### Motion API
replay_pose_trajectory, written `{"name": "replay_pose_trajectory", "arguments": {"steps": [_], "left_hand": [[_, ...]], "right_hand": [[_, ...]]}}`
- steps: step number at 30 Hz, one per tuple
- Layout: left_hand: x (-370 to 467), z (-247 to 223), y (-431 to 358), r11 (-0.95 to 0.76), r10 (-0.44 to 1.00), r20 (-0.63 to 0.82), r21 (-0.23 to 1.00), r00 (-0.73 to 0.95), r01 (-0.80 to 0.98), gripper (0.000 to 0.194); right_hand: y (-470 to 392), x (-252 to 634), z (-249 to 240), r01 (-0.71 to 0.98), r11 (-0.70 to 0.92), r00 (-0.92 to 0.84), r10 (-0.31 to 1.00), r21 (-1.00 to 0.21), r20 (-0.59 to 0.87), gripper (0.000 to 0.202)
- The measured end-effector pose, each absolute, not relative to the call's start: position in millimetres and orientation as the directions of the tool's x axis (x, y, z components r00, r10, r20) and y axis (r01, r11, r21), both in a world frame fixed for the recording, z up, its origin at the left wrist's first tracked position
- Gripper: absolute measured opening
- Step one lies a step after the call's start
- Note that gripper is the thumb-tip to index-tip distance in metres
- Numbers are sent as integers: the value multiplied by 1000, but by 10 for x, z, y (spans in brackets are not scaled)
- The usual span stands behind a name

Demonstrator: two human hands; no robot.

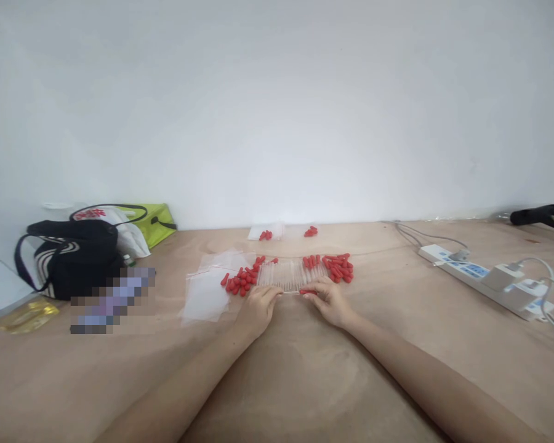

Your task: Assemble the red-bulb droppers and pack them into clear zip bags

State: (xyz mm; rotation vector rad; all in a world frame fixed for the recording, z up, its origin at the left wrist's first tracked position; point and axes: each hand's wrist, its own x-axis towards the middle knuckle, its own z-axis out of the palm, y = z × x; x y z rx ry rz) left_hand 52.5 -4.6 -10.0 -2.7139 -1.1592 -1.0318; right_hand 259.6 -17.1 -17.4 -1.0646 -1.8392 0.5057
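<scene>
My left hand (pixel 259 307) pinches the left end of a thin clear tube (pixel 290 292). At the tube's right end, my right hand (pixel 330 301) grips a red rubber bulb (pixel 307 291). Just beyond both hands lies a row of clear tubes (pixel 281 274), side by side on the table. A pile of red bulbs (pixel 242 280) is left of the row, and another pile (pixel 340 267) is on its right. Several bulbs rest at the row's upper right.
Clear plastic bags (pixel 205 295) lie left of the bulbs. Two small groups of bulbs sit on bags (pixel 277 231) near the wall. A black bag (pixel 78 258) stands left; a white power strip (pixel 477 277) with cables lies right.
</scene>
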Motion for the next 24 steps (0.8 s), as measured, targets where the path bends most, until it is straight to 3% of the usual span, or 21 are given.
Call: {"name": "replay_pose_trajectory", "arguments": {"steps": [10, 17, 24], "left_hand": [[540, -65, -79, -752, 607, 574, 191, 550, 631, 20], [530, -84, -57, -826, 497, 636, 139, 591, 546, 24], [540, -51, -49, -856, 421, 639, 46, 644, 514, 25]], "right_hand": [[-207, 2587, -122, 391, 616, -296, 788, -684, 540, 11], [-225, 2586, -114, 400, 647, -301, 762, -650, 573, 15], [-226, 2591, -154, 507, 692, -333, 707, -514, 624, 20]]}}
